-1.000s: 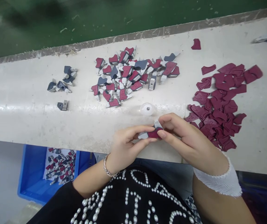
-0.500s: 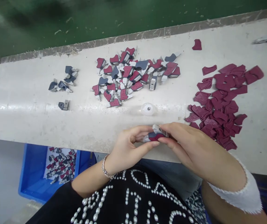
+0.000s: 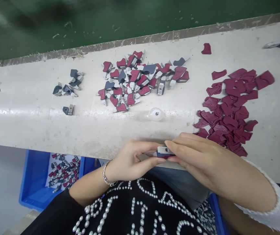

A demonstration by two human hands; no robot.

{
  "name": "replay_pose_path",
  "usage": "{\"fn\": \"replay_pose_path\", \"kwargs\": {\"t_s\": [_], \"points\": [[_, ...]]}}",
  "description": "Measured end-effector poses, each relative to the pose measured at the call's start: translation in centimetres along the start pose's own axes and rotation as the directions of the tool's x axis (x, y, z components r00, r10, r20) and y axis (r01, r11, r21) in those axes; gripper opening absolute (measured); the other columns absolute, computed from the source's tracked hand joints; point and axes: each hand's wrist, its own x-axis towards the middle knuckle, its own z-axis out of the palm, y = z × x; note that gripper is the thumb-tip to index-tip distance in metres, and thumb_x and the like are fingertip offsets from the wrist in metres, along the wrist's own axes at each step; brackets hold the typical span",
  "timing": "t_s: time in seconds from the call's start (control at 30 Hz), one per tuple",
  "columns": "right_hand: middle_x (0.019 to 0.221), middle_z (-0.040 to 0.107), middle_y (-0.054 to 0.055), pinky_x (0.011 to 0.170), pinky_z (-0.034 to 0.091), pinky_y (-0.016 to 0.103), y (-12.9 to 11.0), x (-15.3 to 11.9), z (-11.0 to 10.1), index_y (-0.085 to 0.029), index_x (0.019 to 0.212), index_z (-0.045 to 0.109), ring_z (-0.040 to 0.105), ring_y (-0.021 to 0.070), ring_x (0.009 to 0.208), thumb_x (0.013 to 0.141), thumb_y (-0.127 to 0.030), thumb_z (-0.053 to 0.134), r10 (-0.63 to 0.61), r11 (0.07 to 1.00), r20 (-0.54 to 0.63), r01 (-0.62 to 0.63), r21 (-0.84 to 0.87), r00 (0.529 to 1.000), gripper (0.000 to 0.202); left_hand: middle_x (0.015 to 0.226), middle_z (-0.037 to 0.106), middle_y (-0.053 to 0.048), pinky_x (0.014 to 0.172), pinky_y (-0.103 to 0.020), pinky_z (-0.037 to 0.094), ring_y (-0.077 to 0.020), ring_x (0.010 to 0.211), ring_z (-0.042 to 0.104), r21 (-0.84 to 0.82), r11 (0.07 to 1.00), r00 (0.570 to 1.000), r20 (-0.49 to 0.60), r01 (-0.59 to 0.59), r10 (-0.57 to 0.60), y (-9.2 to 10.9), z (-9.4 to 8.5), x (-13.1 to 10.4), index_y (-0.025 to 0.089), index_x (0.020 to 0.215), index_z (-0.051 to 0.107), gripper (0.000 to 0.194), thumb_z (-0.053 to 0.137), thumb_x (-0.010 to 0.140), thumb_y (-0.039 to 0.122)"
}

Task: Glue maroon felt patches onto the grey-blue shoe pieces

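Note:
Between my two hands, near the table's front edge, is a small grey and dark blue part (image 3: 163, 151) with a bit of maroon on its lower side. My left hand (image 3: 132, 160) pinches its left end between thumb and fingers. Fingers of my right hand (image 3: 203, 160) close on its right end and cover much of it. Beyond my hands lies a pile of assembled grey, blue and maroon parts (image 3: 135, 76). Many loose maroon pieces (image 3: 235, 114) are heaped to the right, and one maroon piece (image 3: 206, 49) lies apart toward the back.
A round white object (image 3: 155, 114) sits just beyond my hands. Several grey-blue parts (image 3: 67, 89) lie at the left of the table (image 3: 93, 130). A blue bin (image 3: 31, 182) with parts stands below left, and another blue bin (image 3: 218, 212) is partly visible below right.
Both hands have moved slightly toward my body with the part. It has turned, so its grey face with a hole now shows and less maroon is visible.

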Motion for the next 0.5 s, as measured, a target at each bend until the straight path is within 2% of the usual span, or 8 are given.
{"fn": "replay_pose_path", "kwargs": {"t_s": [0.1,0.2,0.37,0.5], "points": [[0.078,0.052,0.001,0.06,0.038,0.027,-0.2,0.0,-0.3,-0.015,0.1,0.057,0.049,0.0151,0.074,0.1,-0.011,0.047,-0.009,1.0,0.008,0.009,0.021,1.0,0.011,0.095,0.08,-0.007,0.074,-0.025,0.063,-0.0178,0.084,0.076,-0.052,0.998,1.0,-0.009,-0.027,0.027,-0.2,0.2,-0.1,0.017,0.107,0.077,0.021,0.067,0.089,0.014],[0.076,0.051,0.001,0.059,0.038,0.027,-0.3,0.0,-0.3,-0.015,0.097,0.057,0.048,0.0152,0.071,0.1,-0.012,0.047,0.002,1.0,0.018,-0.002,0.003,1.0,0.011,0.096,0.079,-0.006,0.077,-0.026,0.063,-0.0181,0.087,0.076,-0.072,0.997,1.0,0.002,0.005,-0.005,-0.5,0.4,0.0,0.02,0.106,0.076,0.02,0.066,0.09,0.016],[0.08,0.055,0.003,0.061,0.039,0.03,-0.2,0.0,0.3,-0.013,0.101,0.057,0.047,0.0165,0.072,0.101,-0.012,0.045,0.022,0.998,0.019,-0.021,-0.067,1.0,0.011,0.085,0.076,-0.007,0.065,-0.024,0.059,-0.0151,0.072,0.071,0.194,0.98,0.998,-0.045,-0.037,0.046,-0.9,0.5,-0.1,0.016,0.104,0.073,0.018,0.068,0.089,0.025],[0.077,0.055,0.003,0.059,0.038,0.03,-0.3,-0.1,0.7,-0.014,0.098,0.057,0.048,0.0172,0.069,0.103,-0.015,0.042,0.018,0.996,0.028,-0.015,-0.084,0.999,0.016,0.07,0.071,-0.003,0.055,-0.024,0.053,-0.0127,0.059,0.063,0.267,0.963,0.998,-0.041,-0.043,0.056,-1.3,0.5,-0.2,0.017,0.096,0.074,0.017,0.065,0.09,0.031]]}}
